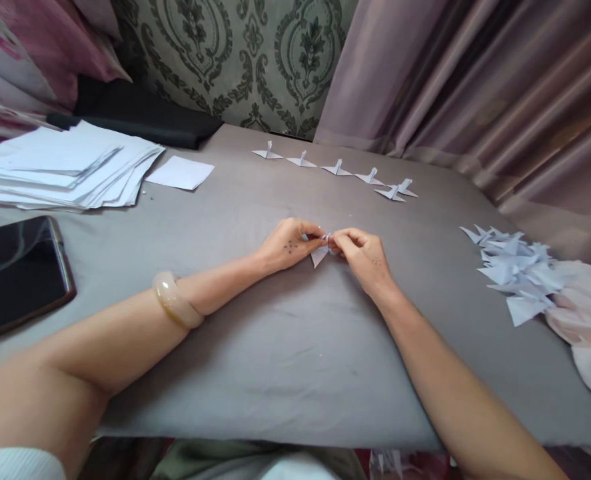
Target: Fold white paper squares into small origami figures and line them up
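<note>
- Folded paper piece [318, 256], one, white: between the two hands, over the middle of the grey-covered table [255, 353]; partly hidden by fingers.
- Left hand [290, 244]: thumb and forefinger drawn together in a pinch on the paper's left side; no gap to be seen at the tips.
- Right hand [368, 259]: thumb and fingertips closed in on the paper's right side, facing the left hand's tips; how firmly they press cannot be told.
- Key relation: paper lies to the right of the left grip and to the left of the right grip; neither hand is nearer, both touch it.
- Axis: a pointed flap shows below the left fingertips, aimed toward the person's body and slightly left; the full long axis cannot be told, the upper part being covered.
- Paper birds [338, 168], six, folded: in a line beyond the hands, the two at the right end close together.
- Pile of folded paper [518, 267], white: right of the right hand, well apart, beside pale fabric [582, 320].
- Paper stack [75, 173]: far left, a smaller sheet [181, 173] just beside it.
- Phone [18, 277], dark screen: left, nearer the person than the stack.
</note>
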A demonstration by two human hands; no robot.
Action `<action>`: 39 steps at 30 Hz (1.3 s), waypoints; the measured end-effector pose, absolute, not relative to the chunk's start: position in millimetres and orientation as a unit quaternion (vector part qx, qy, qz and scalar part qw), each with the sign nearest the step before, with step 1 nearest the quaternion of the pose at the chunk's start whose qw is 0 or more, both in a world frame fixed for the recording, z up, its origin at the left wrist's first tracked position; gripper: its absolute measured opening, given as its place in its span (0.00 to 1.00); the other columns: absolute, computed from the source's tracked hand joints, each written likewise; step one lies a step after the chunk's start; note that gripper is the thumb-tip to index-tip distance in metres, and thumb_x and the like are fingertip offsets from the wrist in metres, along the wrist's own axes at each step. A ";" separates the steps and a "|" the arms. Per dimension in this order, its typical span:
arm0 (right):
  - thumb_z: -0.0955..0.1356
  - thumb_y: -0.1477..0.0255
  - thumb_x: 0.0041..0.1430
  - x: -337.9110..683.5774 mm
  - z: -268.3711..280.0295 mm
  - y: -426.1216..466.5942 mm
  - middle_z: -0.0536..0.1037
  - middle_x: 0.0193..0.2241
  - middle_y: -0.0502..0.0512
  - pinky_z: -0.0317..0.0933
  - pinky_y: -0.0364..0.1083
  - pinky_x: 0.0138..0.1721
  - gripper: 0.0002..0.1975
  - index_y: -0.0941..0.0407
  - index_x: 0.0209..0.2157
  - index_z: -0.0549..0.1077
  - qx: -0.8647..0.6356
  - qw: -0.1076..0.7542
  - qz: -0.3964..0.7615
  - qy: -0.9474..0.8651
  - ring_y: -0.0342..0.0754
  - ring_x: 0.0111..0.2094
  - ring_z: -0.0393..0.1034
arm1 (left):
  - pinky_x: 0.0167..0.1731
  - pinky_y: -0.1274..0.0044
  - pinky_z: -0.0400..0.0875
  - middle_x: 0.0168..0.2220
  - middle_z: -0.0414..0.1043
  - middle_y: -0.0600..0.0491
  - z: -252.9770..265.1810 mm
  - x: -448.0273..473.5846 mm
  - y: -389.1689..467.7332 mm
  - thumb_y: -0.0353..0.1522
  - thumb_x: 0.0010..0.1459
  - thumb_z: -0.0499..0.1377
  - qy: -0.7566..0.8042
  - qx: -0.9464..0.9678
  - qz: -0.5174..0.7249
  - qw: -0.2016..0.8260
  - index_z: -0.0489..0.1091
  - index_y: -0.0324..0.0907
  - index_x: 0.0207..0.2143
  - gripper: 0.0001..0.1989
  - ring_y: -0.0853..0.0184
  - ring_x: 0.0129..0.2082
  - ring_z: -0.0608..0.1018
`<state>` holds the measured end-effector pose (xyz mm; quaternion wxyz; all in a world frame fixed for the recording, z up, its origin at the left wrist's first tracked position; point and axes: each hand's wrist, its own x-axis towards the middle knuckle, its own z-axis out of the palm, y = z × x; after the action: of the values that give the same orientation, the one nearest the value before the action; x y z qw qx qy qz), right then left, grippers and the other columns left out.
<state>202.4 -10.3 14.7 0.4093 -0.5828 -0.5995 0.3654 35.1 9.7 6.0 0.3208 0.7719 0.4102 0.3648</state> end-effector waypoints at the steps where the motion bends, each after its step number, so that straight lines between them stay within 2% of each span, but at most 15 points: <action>1: 0.66 0.62 0.53 200.7 16.3 -10.1 0.76 0.24 0.52 0.61 0.45 0.33 0.13 0.57 0.25 0.75 -0.590 0.405 0.365 -0.596 0.45 0.29 0.69 | 0.28 0.81 0.64 0.28 0.77 0.54 6.1 35.0 9.8 0.35 0.57 0.58 0.409 0.773 0.365 0.320 0.78 0.39 0.32 0.11 0.71 0.27 0.74; 3: 0.66 0.57 0.53 197.5 18.7 -9.3 0.75 0.23 0.52 0.60 0.45 0.32 0.18 0.57 0.23 0.75 -0.601 0.397 0.355 -0.597 0.45 0.28 0.67 | 0.27 0.81 0.63 0.28 0.77 0.54 6.4 34.9 9.9 0.35 0.57 0.58 0.405 0.773 0.366 0.323 0.78 0.39 0.32 0.11 0.72 0.27 0.73; 5: 0.66 0.55 0.53 195.4 19.4 -8.4 0.74 0.22 0.52 0.59 0.45 0.31 0.19 0.57 0.23 0.74 -0.607 0.393 0.338 -0.603 0.44 0.27 0.66 | 0.28 0.81 0.64 0.27 0.77 0.55 6.6 34.9 9.9 0.35 0.58 0.57 0.398 0.773 0.369 0.328 0.78 0.40 0.32 0.11 0.71 0.27 0.74; 14: 0.69 0.62 0.50 197.3 21.3 -7.4 0.78 0.25 0.53 0.60 0.45 0.31 0.12 0.56 0.25 0.78 -0.618 0.382 0.328 -0.603 0.46 0.27 0.69 | 0.29 0.80 0.66 0.28 0.78 0.53 7.1 34.7 9.9 0.33 0.56 0.58 0.417 0.752 0.370 0.350 0.79 0.39 0.34 0.10 0.70 0.28 0.75; 21: 0.69 0.60 0.51 207.4 25.5 -4.6 0.77 0.26 0.53 0.61 0.44 0.32 0.14 0.57 0.30 0.78 -0.589 0.339 0.403 -0.612 0.44 0.28 0.67 | 0.30 0.80 0.65 0.28 0.77 0.53 11.6 34.4 7.4 0.33 0.58 0.56 0.417 0.751 0.353 0.370 0.78 0.38 0.35 0.11 0.70 0.29 0.74; 30: 0.72 0.63 0.46 218.3 26.9 5.8 0.77 0.26 0.53 0.62 0.45 0.34 0.11 0.57 0.26 0.77 -0.579 0.301 0.508 -0.562 0.44 0.29 0.68 | 0.31 0.81 0.65 0.30 0.78 0.54 8.3 33.5 10.9 0.33 0.59 0.56 0.393 0.764 0.347 0.376 0.78 0.39 0.35 0.11 0.71 0.29 0.74; 34: 0.72 0.63 0.45 218.2 27.8 8.2 0.75 0.24 0.52 0.61 0.44 0.32 0.11 0.57 0.25 0.76 -0.580 0.295 0.513 -0.560 0.42 0.26 0.66 | 0.30 0.81 0.65 0.31 0.78 0.53 4.9 33.2 13.3 0.33 0.58 0.57 0.388 0.762 0.358 0.377 0.78 0.39 0.35 0.11 0.71 0.30 0.75; 39: 0.71 0.60 0.48 221.4 32.7 9.9 0.73 0.24 0.51 0.59 0.43 0.30 0.14 0.58 0.28 0.76 -0.571 0.247 0.471 -0.625 0.41 0.26 0.63 | 0.29 0.81 0.65 0.29 0.77 0.54 1.6 32.8 13.9 0.35 0.57 0.57 0.403 0.754 0.360 0.374 0.78 0.39 0.35 0.11 0.71 0.29 0.74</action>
<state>221.4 9.9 32.7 0.2469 -0.5713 -0.6251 0.4711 32.8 13.9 1.6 0.3735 0.7538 0.4033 0.3600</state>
